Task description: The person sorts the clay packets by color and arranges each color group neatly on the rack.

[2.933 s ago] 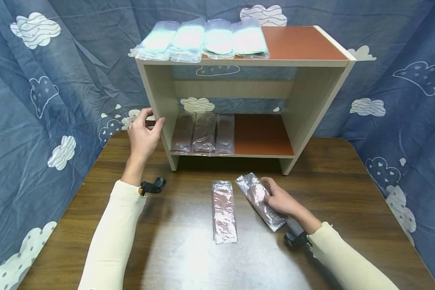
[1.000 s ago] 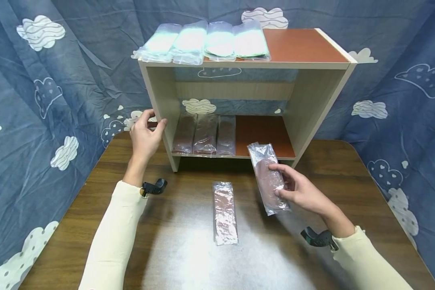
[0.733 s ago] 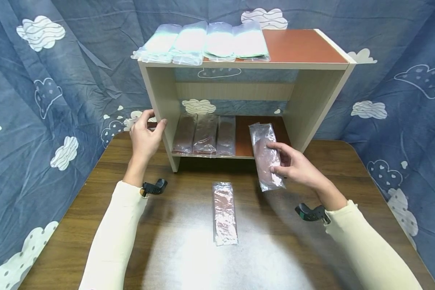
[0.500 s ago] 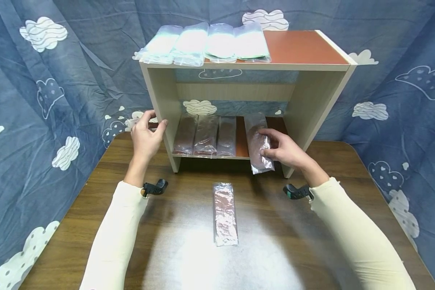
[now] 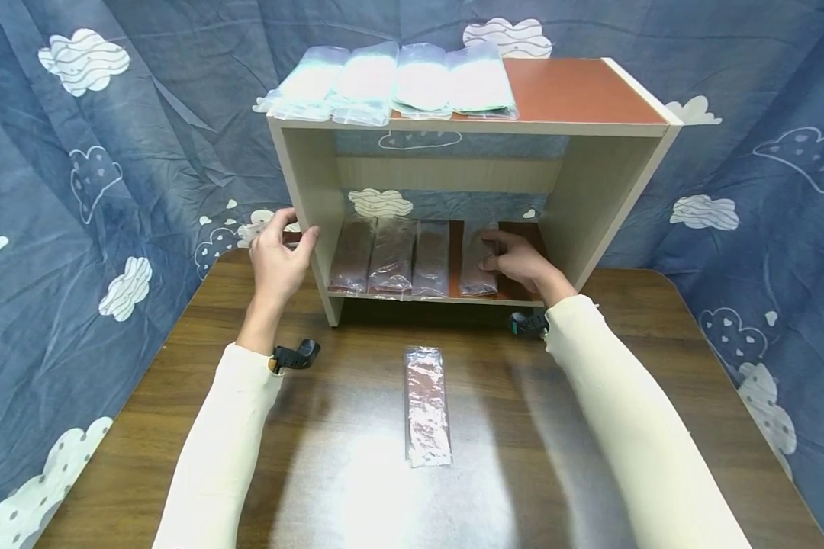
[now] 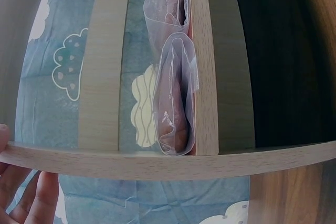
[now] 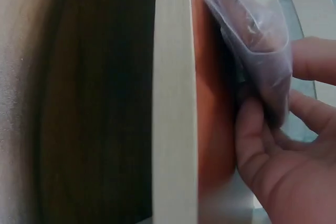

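Observation:
In the head view, my right hand point(image 5: 522, 263) is inside the lower compartment of the shelf unit, pinching a clear plastic packet point(image 5: 478, 267) with brownish contents. The right wrist view has the thumb and fingers of that hand point(image 7: 294, 171) on either side of the packet point(image 7: 257, 35), just over the orange-brown board point(image 7: 215, 129). My left hand point(image 5: 278, 255) grips the front edge of the unit's left side panel point(image 5: 290, 183). Three similar packets point(image 5: 393, 259) lie side by side at the left of that compartment. Another packet point(image 5: 426, 404) lies on the table.
Several clear bags with pale contents point(image 5: 357, 80) lie in a row on the unit's top board point(image 5: 577, 88), toward its left. The right side panel point(image 5: 607, 191) stands close beside my right hand. A blue cloud-patterned cloth point(image 5: 172, 168) hangs behind the wooden table point(image 5: 357, 396).
My right hand has lifted its packet from the table and carried it up and into the lower compartment, right of the three packets. The left hand stays on the panel.

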`<act>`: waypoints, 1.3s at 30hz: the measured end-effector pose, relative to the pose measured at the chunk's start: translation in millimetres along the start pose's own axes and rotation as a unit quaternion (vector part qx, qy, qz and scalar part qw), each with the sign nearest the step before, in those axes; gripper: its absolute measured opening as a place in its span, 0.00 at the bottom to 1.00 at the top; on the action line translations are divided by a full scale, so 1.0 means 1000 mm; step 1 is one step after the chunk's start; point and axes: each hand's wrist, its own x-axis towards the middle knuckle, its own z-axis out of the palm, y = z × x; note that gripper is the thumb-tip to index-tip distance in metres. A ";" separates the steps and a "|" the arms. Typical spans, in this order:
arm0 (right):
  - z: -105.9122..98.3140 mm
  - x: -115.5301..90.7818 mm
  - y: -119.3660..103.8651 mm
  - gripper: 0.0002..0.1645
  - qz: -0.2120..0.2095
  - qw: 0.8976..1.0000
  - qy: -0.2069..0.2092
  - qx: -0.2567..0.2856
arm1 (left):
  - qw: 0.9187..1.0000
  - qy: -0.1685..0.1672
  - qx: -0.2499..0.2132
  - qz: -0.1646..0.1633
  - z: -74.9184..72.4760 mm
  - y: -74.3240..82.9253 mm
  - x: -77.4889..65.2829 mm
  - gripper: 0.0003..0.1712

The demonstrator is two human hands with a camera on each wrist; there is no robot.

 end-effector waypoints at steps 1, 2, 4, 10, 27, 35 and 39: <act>0.000 0.001 0.000 0.42 0.002 1.000 -0.003 -0.004 | 1.000 -0.001 0.001 0.000 0.000 0.000 0.000 0.17; 0.000 0.002 -0.001 0.42 0.002 1.000 -0.002 -0.011 | 1.000 -0.001 0.000 0.001 0.000 0.000 0.000 0.17; 0.000 0.003 -0.001 0.41 -0.001 1.000 0.001 -0.025 | 1.000 -0.002 -0.003 0.001 0.000 -0.001 0.000 0.17; 0.002 0.006 -0.004 0.42 -0.001 0.999 0.002 -0.048 | 1.000 0.001 -0.003 -0.001 0.000 -0.001 -0.001 0.17; 0.016 0.008 -0.007 0.31 -0.062 0.982 0.053 -0.172 | 1.000 0.004 0.001 0.005 0.000 -0.003 0.000 0.17; 0.018 0.008 -0.006 0.30 -0.069 0.980 0.059 -0.179 | 1.000 0.006 0.002 0.006 0.000 -0.003 0.000 0.17; 0.018 0.009 -0.003 0.29 -0.077 0.981 0.051 -0.173 | 1.000 0.004 0.004 0.004 0.000 -0.004 0.000 0.17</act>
